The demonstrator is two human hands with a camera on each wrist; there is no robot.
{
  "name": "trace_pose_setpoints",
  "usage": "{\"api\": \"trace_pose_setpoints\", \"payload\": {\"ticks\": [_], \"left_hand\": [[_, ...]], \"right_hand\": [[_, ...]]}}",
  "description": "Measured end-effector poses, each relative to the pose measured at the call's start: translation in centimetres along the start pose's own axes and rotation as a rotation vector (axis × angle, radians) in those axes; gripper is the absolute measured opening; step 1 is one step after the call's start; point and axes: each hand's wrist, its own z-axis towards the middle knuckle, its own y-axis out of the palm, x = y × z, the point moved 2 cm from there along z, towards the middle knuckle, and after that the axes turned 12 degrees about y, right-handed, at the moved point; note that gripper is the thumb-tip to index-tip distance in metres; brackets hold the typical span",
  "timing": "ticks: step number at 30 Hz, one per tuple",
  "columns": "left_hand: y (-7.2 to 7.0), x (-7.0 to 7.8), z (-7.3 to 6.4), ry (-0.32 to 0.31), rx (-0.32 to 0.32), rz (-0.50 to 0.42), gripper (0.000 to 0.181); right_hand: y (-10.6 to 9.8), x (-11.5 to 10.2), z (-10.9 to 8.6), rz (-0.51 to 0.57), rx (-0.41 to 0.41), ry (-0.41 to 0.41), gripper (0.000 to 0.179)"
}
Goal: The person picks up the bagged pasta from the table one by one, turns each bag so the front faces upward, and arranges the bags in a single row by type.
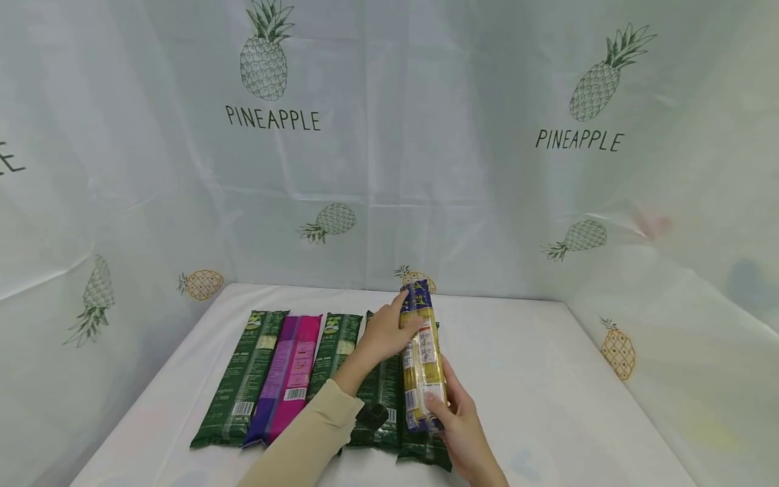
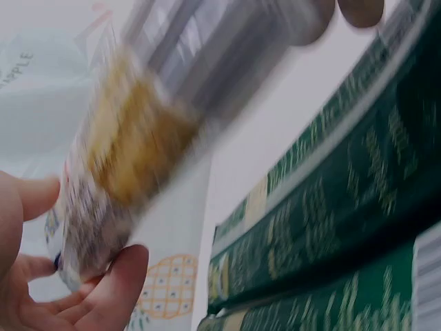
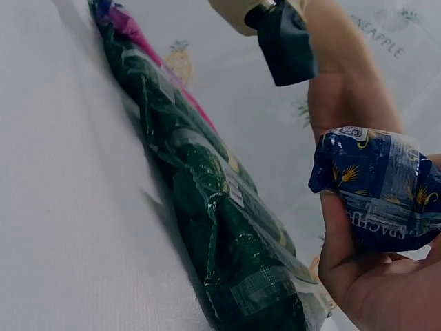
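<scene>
Blue-and-yellow packet (image 1: pixel 424 368) is hovering, slightly aslant, over the right end of a row of packets. Behind it, a pineapple-print curtain (image 1: pixel 426 169) is hanging along the far side and down the left and right. A white table (image 1: pixel 517 392) is bearing four green packets (image 1: pixel 240 379) and a pink-and-purple packet (image 1: pixel 295 379), which is lying second from the left; the raised packet is partly covering the rightmost green one. A cream sleeve (image 1: pixel 310 439) is wrapping the left forearm. The left hand (image 1: pixel 386 333) is holding the far end between thumb and fingers, while the right hand (image 1: pixel 459 426) is gripping the near end. A small dark device (image 1: pixel 372 415) is sitting at the left wrist.
</scene>
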Motion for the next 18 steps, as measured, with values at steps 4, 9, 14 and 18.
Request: {"api": "trace_pose_setpoints", "payload": {"ticks": [4, 9, 14, 18], "left_hand": [[0.8, 0.0, -0.2, 0.022, 0.006, -0.056, 0.088], [1.5, -0.6, -0.5, 0.015, 0.041, -0.159, 0.082], [1.6, -0.9, -0.6, -0.014, 0.043, -0.242, 0.077], [1.6, -1.1, -0.5, -0.007, 0.049, -0.307, 0.075]], "right_hand": [[0.1, 0.2, 0.2, -0.070, 0.032, -0.027, 0.086], [0.3, 0.2, 0.4, -0.102, 0.055, -0.009, 0.086], [0.2, 0.1, 0.4, -0.117, 0.065, 0.008, 0.084], [0.2, -0.1, 0.3, -0.126, 0.056, 0.017, 0.082]]}}
